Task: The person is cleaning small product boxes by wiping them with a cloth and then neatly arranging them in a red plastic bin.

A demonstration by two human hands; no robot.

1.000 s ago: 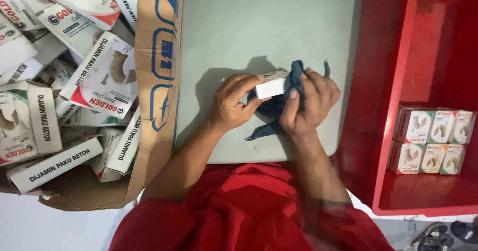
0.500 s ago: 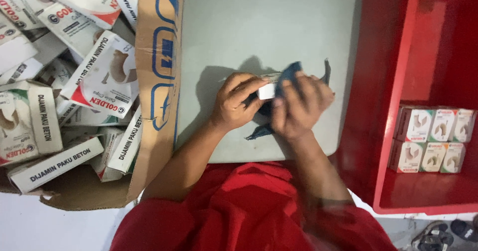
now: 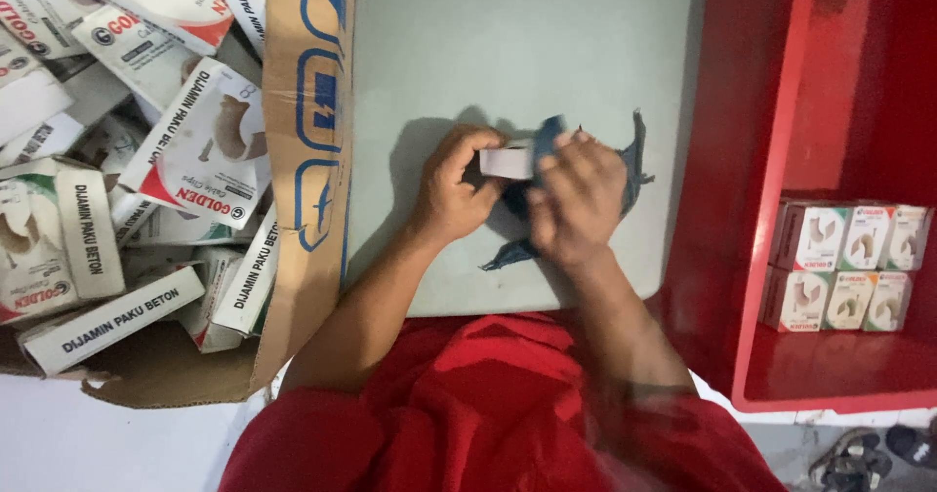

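Observation:
My left hand [image 3: 455,191] grips a small white box [image 3: 507,161] above the pale grey table top [image 3: 508,53]. My right hand [image 3: 574,199] presses a dark blue cloth [image 3: 549,141] against the right side of that box. Loose ends of the cloth hang down to the table below my hands and stick out to the right. Both hands are close together at the middle of the table, and the right hand is blurred.
An open cardboard carton [image 3: 303,160] on the left holds several loose white boxes [image 3: 200,150] with red corners. A red bin [image 3: 781,189] on the right holds neat rows of small white boxes [image 3: 847,263]. My red clothing fills the bottom edge.
My right hand slid the cloth left and up over the box. The box was turned in my left hand and both hands rose slightly toward the far side.

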